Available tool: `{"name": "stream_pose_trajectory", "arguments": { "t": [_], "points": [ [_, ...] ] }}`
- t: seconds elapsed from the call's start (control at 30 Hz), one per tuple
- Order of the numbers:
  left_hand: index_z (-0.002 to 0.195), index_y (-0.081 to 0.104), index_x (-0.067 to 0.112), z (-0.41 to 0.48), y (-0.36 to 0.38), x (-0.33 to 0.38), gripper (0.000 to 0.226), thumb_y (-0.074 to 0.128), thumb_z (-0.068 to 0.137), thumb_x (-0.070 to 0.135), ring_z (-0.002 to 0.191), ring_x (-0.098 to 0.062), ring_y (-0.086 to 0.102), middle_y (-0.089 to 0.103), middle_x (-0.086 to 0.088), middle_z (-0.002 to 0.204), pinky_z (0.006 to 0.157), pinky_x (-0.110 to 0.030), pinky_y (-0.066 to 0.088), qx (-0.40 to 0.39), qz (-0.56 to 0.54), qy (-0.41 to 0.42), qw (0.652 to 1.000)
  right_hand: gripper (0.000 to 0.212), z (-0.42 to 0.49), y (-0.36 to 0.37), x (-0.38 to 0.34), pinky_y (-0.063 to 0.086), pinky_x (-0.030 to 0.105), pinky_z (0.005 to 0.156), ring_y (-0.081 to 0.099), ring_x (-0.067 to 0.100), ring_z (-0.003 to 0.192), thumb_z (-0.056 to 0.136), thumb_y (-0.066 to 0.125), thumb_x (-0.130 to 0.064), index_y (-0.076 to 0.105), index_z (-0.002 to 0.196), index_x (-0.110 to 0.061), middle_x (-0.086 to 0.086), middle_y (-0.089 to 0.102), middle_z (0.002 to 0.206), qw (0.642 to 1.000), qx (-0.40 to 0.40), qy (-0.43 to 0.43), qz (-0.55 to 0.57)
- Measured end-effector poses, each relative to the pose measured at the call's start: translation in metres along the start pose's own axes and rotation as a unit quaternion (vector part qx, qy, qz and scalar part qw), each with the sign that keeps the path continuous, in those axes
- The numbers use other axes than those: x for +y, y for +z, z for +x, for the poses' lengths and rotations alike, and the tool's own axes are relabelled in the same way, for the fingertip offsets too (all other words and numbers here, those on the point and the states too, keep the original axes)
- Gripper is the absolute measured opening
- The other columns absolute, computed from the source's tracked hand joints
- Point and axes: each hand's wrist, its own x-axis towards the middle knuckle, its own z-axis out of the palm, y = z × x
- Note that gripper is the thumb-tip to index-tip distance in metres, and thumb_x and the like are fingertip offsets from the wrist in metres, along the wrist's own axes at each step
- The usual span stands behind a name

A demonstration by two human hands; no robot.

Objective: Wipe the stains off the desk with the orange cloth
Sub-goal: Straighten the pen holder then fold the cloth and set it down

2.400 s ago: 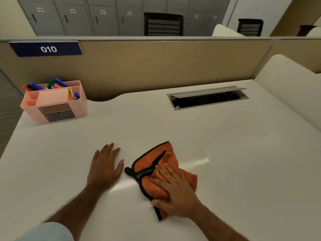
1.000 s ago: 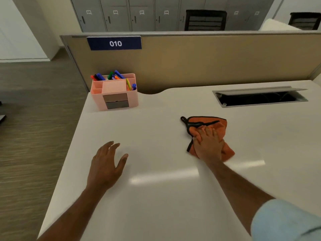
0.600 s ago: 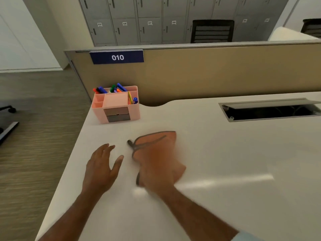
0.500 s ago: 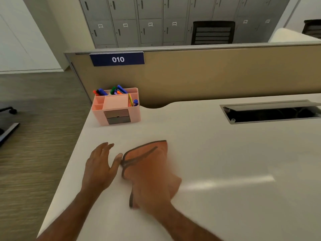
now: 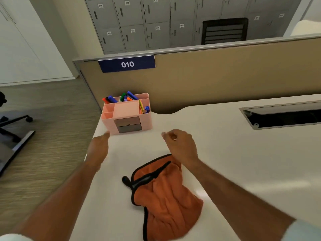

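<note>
The orange cloth (image 5: 166, 193) lay crumpled on the desk (image 5: 243, 162), let go. The right hand (image 5: 182, 145) hovered beyond it, fingers (image 5: 166, 135) loosely curled around nothing; the left hand (image 5: 99, 146) stretched flat, empty, toward the pink organizer (image 5: 126, 113). Wiping well likely meant regrasping the cloth, flattening it, and pressing evenly.

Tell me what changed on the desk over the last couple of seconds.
The right hand let go of the orange cloth, which now lies crumpled nearer the person. Both hands moved forward toward the pink organizer; the left hand left its flat rest. The organizer and the desk stayed as they were.
</note>
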Motion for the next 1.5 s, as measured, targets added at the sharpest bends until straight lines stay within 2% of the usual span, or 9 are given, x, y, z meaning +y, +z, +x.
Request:
{"name": "stream_pose_trajectory", "arguments": {
  "t": [0.13, 0.23, 0.37, 0.53, 0.7, 1.1, 1.23, 1.33, 1.5],
  "points": [
    [0.135, 0.048, 0.014, 0.035, 0.012, 0.021, 0.058, 0.051, 0.093, 0.054, 0.109, -0.025, 0.051, 0.051, -0.004, 0.117, 0.098, -0.043, 0.046, 0.025, -0.079, -0.064, 0.995, 0.055, 0.081, 0.028, -0.022, 0.044, 0.03, 0.082, 0.058, 0.021, 0.114, 0.091, 0.055, -0.054, 0.056, 0.129, -0.014, 0.005, 0.061, 0.131, 0.991, -0.048, 0.081, 0.09],
    [0.145, 0.038, 0.019, 0.052, 0.017, 0.033, 0.067, 0.048, 0.092, 0.059, 0.127, -0.03, 0.047, 0.046, -0.005, 0.142, 0.101, -0.045, 0.043, 0.002, -0.123, -0.082, 0.989, 0.077, 0.106, 0.049, -0.032, 0.04, 0.032, 0.076, 0.052, 0.022, 0.116, 0.087, 0.056, -0.062, 0.038, 0.143, -0.012, 0.006, 0.052, 0.14, 0.979, -0.091, 0.121, 0.14],
    [0.143, 0.043, 0.024, 0.066, 0.018, 0.043, 0.059, 0.046, 0.094, 0.058, 0.125, -0.027, 0.047, 0.051, -0.003, 0.14, 0.105, -0.048, 0.043, -0.027, -0.11, -0.073, 0.991, 0.083, 0.119, 0.063, -0.039, 0.044, 0.038, 0.086, 0.048, 0.027, 0.127, 0.087, 0.055, -0.062, 0.028, 0.149, -0.014, 0.007, 0.047, 0.144, 0.964, -0.131, 0.132, 0.189],
    [0.142, 0.045, 0.022, 0.072, 0.016, 0.045, 0.049, 0.053, 0.095, 0.035, 0.114, -0.025, 0.059, 0.062, -0.006, 0.128, 0.087, -0.043, 0.057, -0.048, -0.099, -0.084, 0.99, 0.047, 0.123, 0.071, -0.041, 0.049, 0.039, 0.086, 0.052, 0.02, 0.105, 0.096, 0.048, -0.049, 0.048, 0.132, -0.019, 0.003, 0.059, 0.121, 0.957, -0.163, 0.111, 0.215],
    [0.135, 0.054, 0.012, 0.069, 0.022, 0.054, 0.042, 0.052, 0.093, 0.017, 0.099, -0.027, 0.067, 0.065, -0.008, 0.12, 0.056, -0.034, 0.06, -0.001, -0.075, -0.079, 0.994, 0.045, 0.117, 0.059, -0.032, 0.052, 0.037, 0.084, 0.053, 0.019, 0.1, 0.095, 0.052, -0.047, 0.05, 0.13, -0.018, 0.0, 0.058, 0.11, 0.961, -0.135, 0.114, 0.213],
    [0.099, 0.055, 0.012, -0.011, 0.113, 0.073, 0.007, 0.05, 0.097, 0.017, 0.085, -0.027, 0.067, 0.06, -0.006, 0.101, 0.086, -0.041, 0.059, -0.073, 0.08, 0.011, 0.994, 0.04, 0.084, -0.054, 0.045, 0.051, 0.046, 0.099, 0.053, 0.029, 0.12, 0.099, 0.048, -0.036, 0.046, 0.134, -0.018, 0.009, 0.056, 0.131, 0.956, -0.05, 0.216, 0.194],
    [0.094, 0.054, 0.014, -0.022, 0.118, 0.07, 0.004, 0.051, 0.095, 0.015, 0.093, -0.031, 0.066, 0.061, -0.008, 0.101, 0.088, -0.046, 0.058, -0.087, 0.087, 0.038, 0.992, 0.033, 0.067, -0.065, 0.054, 0.051, 0.046, 0.099, 0.054, 0.029, 0.12, 0.099, 0.047, -0.041, 0.047, 0.127, -0.023, 0.006, 0.058, 0.128, 0.949, -0.048, 0.212, 0.23],
    [0.104, 0.059, 0.011, -0.026, 0.112, 0.066, 0.016, 0.047, 0.097, 0.018, 0.1, -0.032, 0.064, 0.063, -0.01, 0.111, 0.087, -0.044, 0.057, -0.106, 0.101, 0.057, 0.988, 0.025, 0.06, -0.064, 0.056, 0.049, 0.047, 0.101, 0.055, 0.029, 0.121, 0.098, 0.045, -0.048, 0.046, 0.116, -0.03, 0.0, 0.058, 0.12, 0.952, -0.058, 0.185, 0.237],
    [0.135, 0.05, 0.012, -0.041, 0.089, 0.047, 0.047, 0.043, 0.1, 0.042, 0.114, -0.03, 0.059, 0.058, -0.01, 0.134, 0.099, -0.046, 0.05, -0.149, 0.078, 0.063, 0.984, 0.06, 0.031, -0.06, 0.072, 0.039, 0.039, 0.106, 0.045, 0.026, 0.133, 0.095, 0.048, -0.052, 0.039, 0.144, -0.019, 0.006, 0.046, 0.148, 0.982, -0.021, 0.168, 0.088]
  ]
}}
